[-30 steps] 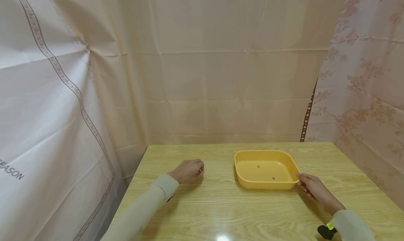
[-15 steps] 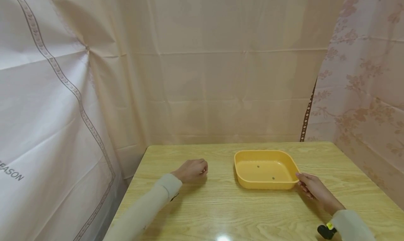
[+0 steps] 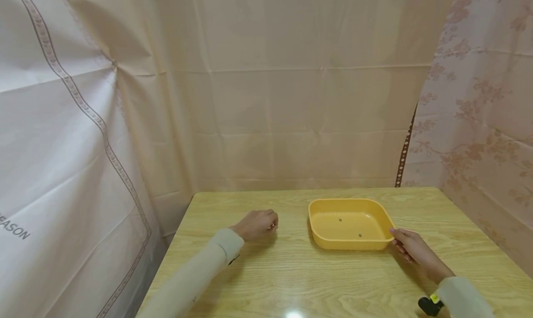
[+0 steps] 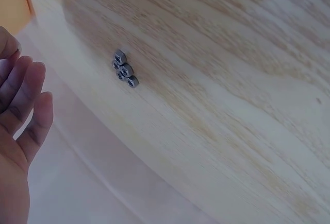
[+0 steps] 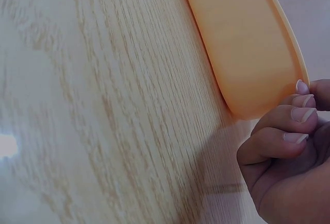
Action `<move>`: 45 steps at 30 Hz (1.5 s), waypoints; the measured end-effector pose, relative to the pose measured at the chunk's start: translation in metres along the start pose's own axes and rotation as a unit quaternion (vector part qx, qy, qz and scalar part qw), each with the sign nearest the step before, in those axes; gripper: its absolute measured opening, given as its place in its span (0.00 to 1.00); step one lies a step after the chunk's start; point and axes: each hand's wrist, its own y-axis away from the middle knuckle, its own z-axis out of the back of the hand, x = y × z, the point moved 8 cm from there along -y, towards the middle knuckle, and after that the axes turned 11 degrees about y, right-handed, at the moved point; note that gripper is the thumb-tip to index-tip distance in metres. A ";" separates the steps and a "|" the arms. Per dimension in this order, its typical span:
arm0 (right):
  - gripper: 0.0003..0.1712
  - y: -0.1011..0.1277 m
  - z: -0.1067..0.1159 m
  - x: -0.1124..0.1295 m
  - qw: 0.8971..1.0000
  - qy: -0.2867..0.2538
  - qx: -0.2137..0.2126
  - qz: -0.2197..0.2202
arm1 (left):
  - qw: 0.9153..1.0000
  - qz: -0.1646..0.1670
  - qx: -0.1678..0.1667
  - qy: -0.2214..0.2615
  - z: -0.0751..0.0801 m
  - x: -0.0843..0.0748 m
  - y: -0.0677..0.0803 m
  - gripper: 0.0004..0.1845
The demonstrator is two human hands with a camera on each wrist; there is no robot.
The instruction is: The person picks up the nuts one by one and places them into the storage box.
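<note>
In the head view a yellow rectangular tray (image 3: 350, 244) sits on the wooden table, with two small nuts (image 3: 340, 220) lying apart on its bottom. My right hand (image 3: 414, 251) pinches the tray's near right corner between thumb and curled fingers. Left of the tray, my left hand (image 3: 257, 224) is over the table with its fingers bent. In the left wrist view its fingertips (image 4: 10, 45) pinch a tiny grey piece, apparently a nut, mostly hidden. Several dark grey hex nuts (image 4: 124, 68) lie bunched on the table there; the left hand hides them in the head view.
The light wooden table (image 3: 287, 276) has rounded back corners. Beige cloth (image 3: 291, 123) hangs behind it, with a pale curtain (image 3: 62, 170) at the left and a flowered one (image 3: 487, 137) at the right. A black object with a yellow label (image 3: 430, 305) is at the right cuff.
My left hand has moved slightly to the right, nearer the tray. The right hand and the tray have stayed in place.
</note>
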 end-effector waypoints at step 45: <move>0.29 0.002 0.000 0.002 1.000 -0.018 0.002 0.001 | 1.000 -0.028 -0.007 -0.005 -0.003 -0.021 -0.032 0.04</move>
